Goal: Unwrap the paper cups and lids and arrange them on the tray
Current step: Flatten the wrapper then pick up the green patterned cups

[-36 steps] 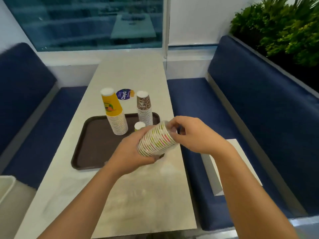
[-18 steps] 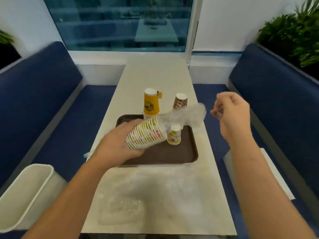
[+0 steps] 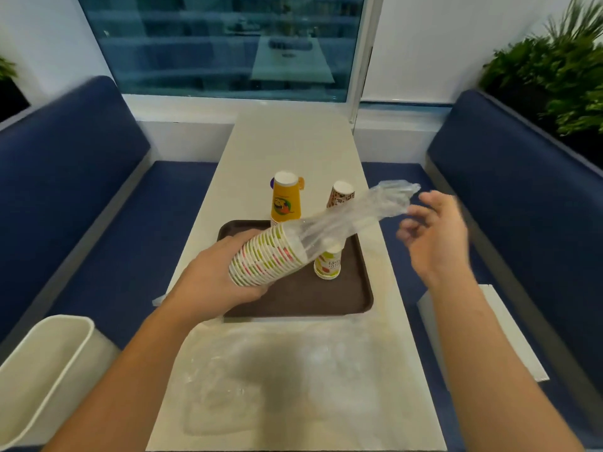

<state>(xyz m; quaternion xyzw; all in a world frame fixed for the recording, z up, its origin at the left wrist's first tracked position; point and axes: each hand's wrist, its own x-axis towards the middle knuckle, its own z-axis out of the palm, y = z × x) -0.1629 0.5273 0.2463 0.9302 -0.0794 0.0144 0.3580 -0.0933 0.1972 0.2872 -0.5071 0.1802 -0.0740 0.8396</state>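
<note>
Since half a second ago, the plastic sleeve (image 3: 354,212) has stretched out rightward and your right hand has uncurled. Your left hand (image 3: 212,277) grips the striped cup stack (image 3: 267,256) above the tray (image 3: 293,308), with the sleeve half off. The orange stack (image 3: 286,200), short stack (image 3: 328,264) and brown stack (image 3: 341,194) already stand bare. Your right hand (image 3: 437,236) has its fingers apart beside the sleeve's tip. This stack is left to do, and no lids are in view.

You have open room along the near edge of the tray (image 3: 293,308); yellow stack (image 3: 286,200), brown stack (image 3: 341,194) and small stack (image 3: 328,265) block its far half.
</note>
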